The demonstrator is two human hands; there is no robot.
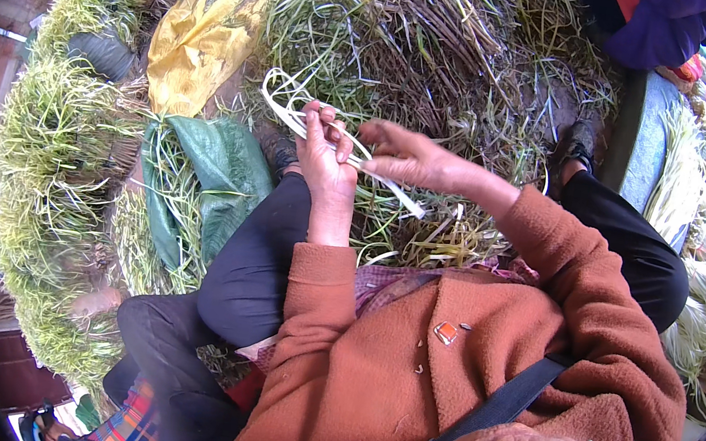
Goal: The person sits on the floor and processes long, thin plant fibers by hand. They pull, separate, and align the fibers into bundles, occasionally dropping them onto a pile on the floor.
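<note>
My left hand (330, 153) is raised above my lap and holds several thin leafy stalks (286, 115). Their long narrow leaves loop out past the fingertips, and a white stalk end (408, 202) sticks out below toward the right. Close beside it is my right hand (411, 155), slightly blurred, with its thumb and fingers at the stalks. Whether it pinches one cannot be made out. Beneath both hands lies a heap of loose green leaves and brown plant trimmings (407, 72).
A yellow plastic sheet (207, 31) and a green woven sack (223, 182) lie to the left. Bundled greens (57, 158) line the left side. Pale stalk bundles (684, 179) lie right, by a grey-blue ledge (647, 137). Another person's dark-clothed leg (173, 344) is close on my left.
</note>
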